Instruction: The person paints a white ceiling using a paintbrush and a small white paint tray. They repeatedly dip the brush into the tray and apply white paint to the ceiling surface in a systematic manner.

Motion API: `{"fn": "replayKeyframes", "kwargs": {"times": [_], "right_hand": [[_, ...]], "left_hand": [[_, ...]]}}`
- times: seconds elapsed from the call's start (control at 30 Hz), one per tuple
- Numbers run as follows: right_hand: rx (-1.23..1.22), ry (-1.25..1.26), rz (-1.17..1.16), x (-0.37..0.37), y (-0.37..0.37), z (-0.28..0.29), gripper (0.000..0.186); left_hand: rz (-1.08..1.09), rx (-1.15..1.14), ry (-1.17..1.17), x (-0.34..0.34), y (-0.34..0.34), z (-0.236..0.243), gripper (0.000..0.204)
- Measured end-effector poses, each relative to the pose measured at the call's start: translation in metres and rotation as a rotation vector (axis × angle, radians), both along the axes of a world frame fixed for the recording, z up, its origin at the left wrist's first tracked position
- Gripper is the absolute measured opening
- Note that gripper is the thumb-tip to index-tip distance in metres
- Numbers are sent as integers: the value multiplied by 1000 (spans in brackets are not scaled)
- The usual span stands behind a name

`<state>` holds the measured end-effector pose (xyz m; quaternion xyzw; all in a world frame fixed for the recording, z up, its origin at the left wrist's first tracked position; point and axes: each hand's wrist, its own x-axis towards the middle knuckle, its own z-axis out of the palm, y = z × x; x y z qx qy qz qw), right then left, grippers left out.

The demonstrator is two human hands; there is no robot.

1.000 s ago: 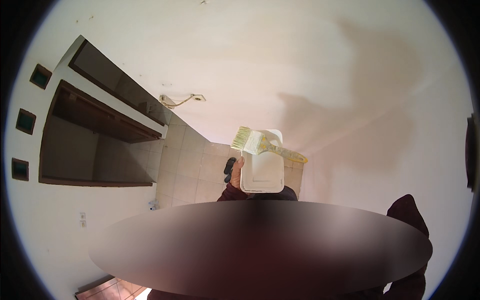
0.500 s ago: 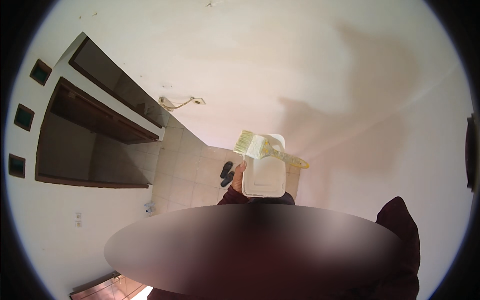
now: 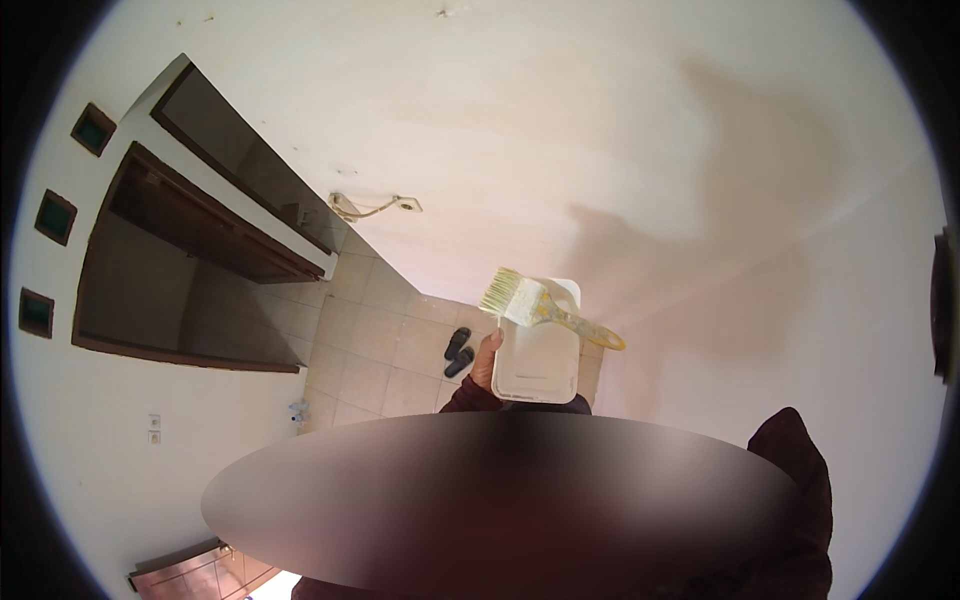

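My left hand (image 3: 486, 362) grips the left side of a shallow, off-white rectangular tub (image 3: 537, 378), thumb at the rim. A wide paintbrush (image 3: 545, 308) rests across the tub's far part. Its pale, paint-wet bristles stick out past the left rim, over my thumb. The yellow, paint-stained handle reaches beyond the right rim, and no fingers are on it. Of my right arm only a dark maroon sleeve (image 3: 796, 455), bent at the lower right, can be seen; the hand itself does not show.
A pale wall (image 3: 560, 120) with my shadow on it rises ahead. Black sandals (image 3: 458, 352) lie on the tiled floor (image 3: 370, 330). A power socket on a cord (image 3: 405, 204) hangs by the wall's edge. Dark-framed openings (image 3: 150, 270) are at the left. A blurred patch covers the lower middle.
The whole view has shifted slightly, with the tub and brush now a little lower and farther right in the picture. My left hand keeps its hold, and the brush still lies across the tub.
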<state>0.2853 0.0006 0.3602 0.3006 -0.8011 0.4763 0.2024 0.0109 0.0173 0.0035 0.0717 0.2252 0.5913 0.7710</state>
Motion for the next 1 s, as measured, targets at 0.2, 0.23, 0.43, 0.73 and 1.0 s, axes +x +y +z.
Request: {"fn": "replayKeyframes", "kwargs": {"times": [0.2,0.23,0.43,0.73,1.0], "right_hand": [[65,-15,76,2,-2,13,6],[85,-22,100,3,-2,17,7],[119,-7,-119,26,11,-9,9],[-448,-527,-1460,-35,60,-225,45],[-1195,-428,-1399,-57,58,-261,35]], "left_hand": [[-17,4,-12,2,3,13,89],[-14,10,-11,2,3,13,90],[-66,62,-102,2,4,10,91],[-64,33,-118,2,0,15,89],[-113,59,-7,-6,1,4,89]]}}
